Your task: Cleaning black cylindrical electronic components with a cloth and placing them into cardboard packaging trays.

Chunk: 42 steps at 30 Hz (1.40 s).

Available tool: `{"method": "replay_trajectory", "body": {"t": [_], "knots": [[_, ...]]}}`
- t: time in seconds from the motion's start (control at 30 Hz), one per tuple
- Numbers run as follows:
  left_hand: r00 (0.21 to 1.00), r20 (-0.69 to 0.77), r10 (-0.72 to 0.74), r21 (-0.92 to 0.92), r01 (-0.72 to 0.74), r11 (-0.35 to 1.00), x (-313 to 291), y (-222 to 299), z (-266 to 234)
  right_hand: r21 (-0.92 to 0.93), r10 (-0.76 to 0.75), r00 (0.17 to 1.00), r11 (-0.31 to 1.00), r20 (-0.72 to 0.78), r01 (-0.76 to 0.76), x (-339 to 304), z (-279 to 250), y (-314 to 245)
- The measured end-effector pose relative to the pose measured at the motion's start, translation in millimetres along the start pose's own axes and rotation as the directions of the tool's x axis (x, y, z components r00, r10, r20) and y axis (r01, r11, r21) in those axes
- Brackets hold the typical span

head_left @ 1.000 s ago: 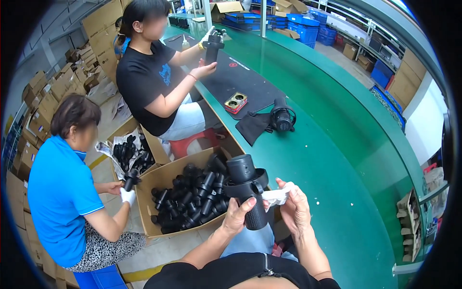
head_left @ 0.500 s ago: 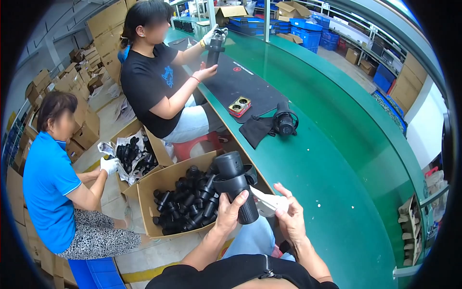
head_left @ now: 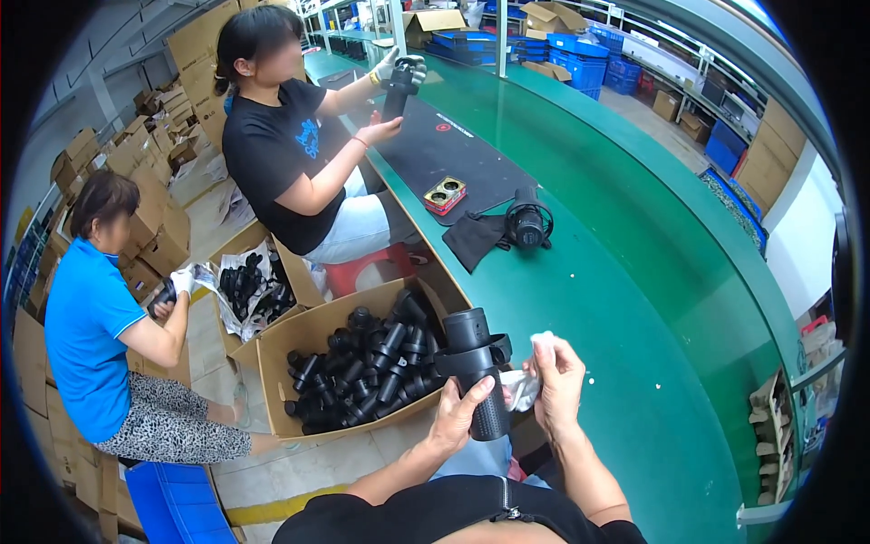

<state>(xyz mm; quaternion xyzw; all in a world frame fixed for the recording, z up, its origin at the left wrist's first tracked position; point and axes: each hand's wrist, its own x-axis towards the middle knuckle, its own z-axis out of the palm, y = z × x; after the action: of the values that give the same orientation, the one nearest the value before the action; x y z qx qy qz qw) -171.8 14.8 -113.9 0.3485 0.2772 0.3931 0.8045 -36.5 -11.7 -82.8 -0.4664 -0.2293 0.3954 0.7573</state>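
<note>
My left hand (head_left: 453, 415) is wrapped round the textured lower part of a black cylindrical device (head_left: 469, 364), which has a wide collar and a narrower top. It stands nearly upright, tilted a little, above the table's near edge. Just right of it, my right hand (head_left: 560, 385) pinches a crumpled white cloth or wipe (head_left: 524, 390) between thumb and fingers. Part of the cloth hangs toward the device's side; I cannot tell whether it touches. Left of my hands stands an open cardboard box (head_left: 313, 444) heaped with similar black devices (head_left: 362, 363).
On the green table (head_left: 616, 317) lie another black device (head_left: 527, 222), a black pouch (head_left: 473, 241), a small red-and-gold tin (head_left: 445, 195) and a dark mat (head_left: 489, 168). Two people sit at left, each handling a black device; a second box (head_left: 243, 339) stands between them and my box.
The device in my left hand has shifted right and slightly down. My right hand has risen a little, with the cloth now bunched. The blue-shirted person's hands have moved left.
</note>
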Motion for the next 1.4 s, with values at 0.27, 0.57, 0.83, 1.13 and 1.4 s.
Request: {"method": "replay_trajectory", "body": {"t": [0.27, 0.57, 0.83, 1.13, 1.4], "knots": [[0.978, -0.205, 0.030, -0.077, -0.047, 0.996, -2.5, 10.7, -39.0, -0.645, -0.300, 0.898, 0.625, 0.321, 0.439, 138.2, 35.4, 16.0], [0.905, -0.414, 0.096, -0.088, -0.145, 0.986, 3.4, 20.8, -89.2, -0.803, -0.418, 0.845, 0.343, 0.334, 0.487, 302.2, 115.6, 91.7], [0.868, -0.491, 0.074, -0.030, -0.102, 0.994, 4.2, 20.9, -101.5, -0.846, -0.400, 0.826, 0.189, 0.397, 0.498, 333.7, 120.3, 123.4], [0.870, -0.493, 0.025, -0.043, -0.053, 0.998, 10.2, 20.2, -103.5, -0.833, -0.411, 0.772, 0.053, 0.484, 0.550, 347.8, 117.7, 132.4], [0.866, -0.500, 0.005, -0.018, -0.016, 1.000, 9.5, 13.6, -107.1, -0.774, -0.332, 0.710, -0.112, 0.621, 0.624, 354.1, 122.6, 128.0]]}}
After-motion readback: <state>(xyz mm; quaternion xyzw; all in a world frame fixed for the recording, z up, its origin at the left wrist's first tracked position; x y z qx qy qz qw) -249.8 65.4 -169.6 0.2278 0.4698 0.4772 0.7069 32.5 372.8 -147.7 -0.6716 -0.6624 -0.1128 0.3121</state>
